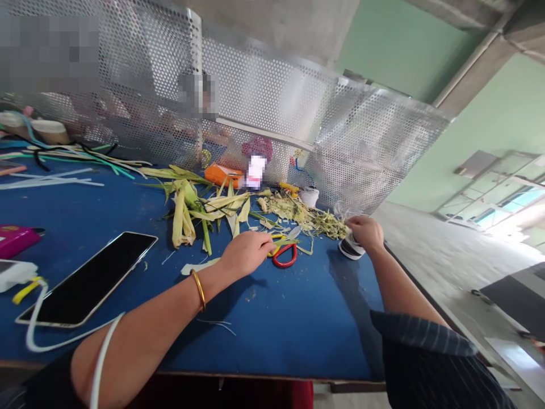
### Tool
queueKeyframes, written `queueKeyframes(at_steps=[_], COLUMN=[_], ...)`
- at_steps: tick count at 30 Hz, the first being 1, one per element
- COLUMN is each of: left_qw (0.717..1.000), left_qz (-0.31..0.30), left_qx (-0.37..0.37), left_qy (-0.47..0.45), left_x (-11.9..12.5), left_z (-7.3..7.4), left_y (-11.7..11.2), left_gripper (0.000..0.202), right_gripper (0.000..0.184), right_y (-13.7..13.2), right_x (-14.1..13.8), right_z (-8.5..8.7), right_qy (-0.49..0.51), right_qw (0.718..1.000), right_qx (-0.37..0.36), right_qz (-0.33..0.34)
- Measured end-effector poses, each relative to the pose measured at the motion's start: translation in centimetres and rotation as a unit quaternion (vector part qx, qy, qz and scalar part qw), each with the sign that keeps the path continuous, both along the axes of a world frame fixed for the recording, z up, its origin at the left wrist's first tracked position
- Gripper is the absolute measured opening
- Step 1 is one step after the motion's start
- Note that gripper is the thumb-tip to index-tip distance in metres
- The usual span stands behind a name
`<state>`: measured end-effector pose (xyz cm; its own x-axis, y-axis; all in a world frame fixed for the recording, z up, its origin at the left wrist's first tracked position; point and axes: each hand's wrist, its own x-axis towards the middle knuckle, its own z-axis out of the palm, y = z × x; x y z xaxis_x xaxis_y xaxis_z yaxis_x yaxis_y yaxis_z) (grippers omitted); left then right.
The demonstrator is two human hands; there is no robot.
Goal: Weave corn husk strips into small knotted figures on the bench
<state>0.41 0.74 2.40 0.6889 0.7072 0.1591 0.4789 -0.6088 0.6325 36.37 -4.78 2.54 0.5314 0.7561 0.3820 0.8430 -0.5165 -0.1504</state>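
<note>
My left hand (pixel 247 253) is above the middle of the blue table, its fingers pinched on a thin strip of corn husk (pixel 289 242). Red-and-yellow handled scissors (pixel 285 257) lie just beyond the fingertips, partly covered by the strip. At the table's right side, my right hand (pixel 367 232) has its fingers closed at the top of a small round black-and-white object (pixel 351 249), which it partly hides. Pale corn husks (pixel 185 213) are piled past my left hand. Shredded plant bits (pixel 293 210) lie between the pile and my right hand.
A large phone (pixel 97 272) lies at left, with a white cable (pixel 55 347) crossing my left forearm. Straws or strips (pixel 85 152) lie farther back. An orange object (pixel 223 175) and a lit phone (pixel 256 169) stand by the perforated metal screen (pixel 264 85). People are behind it.
</note>
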Motion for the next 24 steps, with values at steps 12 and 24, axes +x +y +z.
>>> queueKeyframes(at_steps=[12, 24], left_qw=[0.998, 0.973], left_qz=[-0.003, -0.016], left_qx=[-0.059, -0.204], left_qy=[-0.029, -0.107], left_x=[0.0, 0.1], left_z=[-0.5, -1.4], left_y=[0.5, 0.6], left_gripper=[0.027, 0.022], right_gripper=[0.026, 0.022], right_y=[-0.7, -3.4], right_x=[-2.5, -7.6], right_z=[-0.8, -4.2], right_qy=[0.052, -0.036], right_qw=[0.985, 0.969], right_qx=[0.12, 0.054], right_qz=[0.109, 0.238])
